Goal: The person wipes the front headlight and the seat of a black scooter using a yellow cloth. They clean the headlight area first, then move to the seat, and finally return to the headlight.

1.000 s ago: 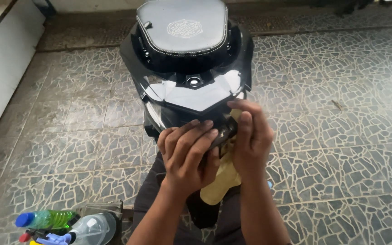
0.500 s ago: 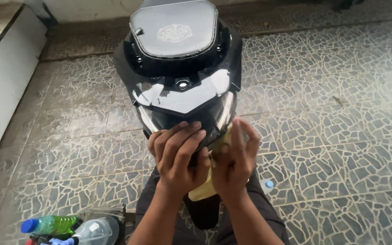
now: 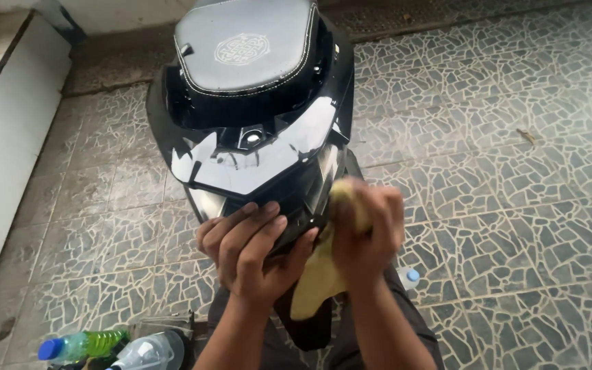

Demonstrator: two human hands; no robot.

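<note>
Down and to the left of the left hand (image 3: 251, 250), a clear plastic bottle with a blue cap and green liquid (image 3: 83, 344) lies beside a clear jug (image 3: 149, 353); a backward shuffle could knock them over. The left hand lies open, fingers spread flat on the glossy black plastic rear panel of the scooter (image 3: 255, 164), and could slip on that slick surface. Right of it, the right hand (image 3: 371, 236) is clenched around a pale yellow soft cloth (image 3: 320, 281); its loose tail hangs below the wrist and could drag grit across the panel. The panel shines, mirroring bright patches, under 1 grey stitched seat (image 3: 244, 44).
</note>
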